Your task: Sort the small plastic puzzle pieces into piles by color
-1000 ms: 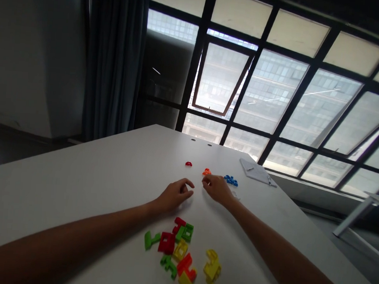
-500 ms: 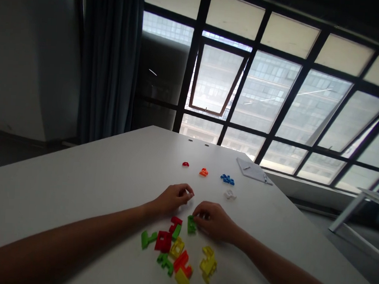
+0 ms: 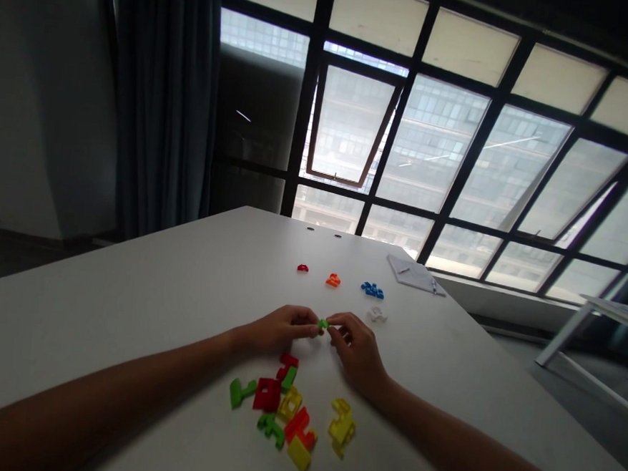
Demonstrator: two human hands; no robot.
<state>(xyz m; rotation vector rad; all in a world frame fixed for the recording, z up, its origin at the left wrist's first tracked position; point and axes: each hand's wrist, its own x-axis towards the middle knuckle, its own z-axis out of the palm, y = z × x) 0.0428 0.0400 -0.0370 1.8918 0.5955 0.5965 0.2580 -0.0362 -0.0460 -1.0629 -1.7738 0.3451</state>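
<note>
Two fingers of the right hand are nearly closed, pinching a small green plastic puzzle piece between the hands. The curled fingers of the left hand touch it or sit just beside it; we cannot tell which. Beyond, we count four small pieces, spaced apart: red, orange, blue, white. Nearer, a loose heap of red, green and yellow pieces lies unsorted on the white table. A notepad lies past the row.

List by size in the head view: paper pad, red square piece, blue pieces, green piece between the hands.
Paper pad, red square piece, blue pieces, green piece. Red, being nearer, may only look bigger than blue.
</note>
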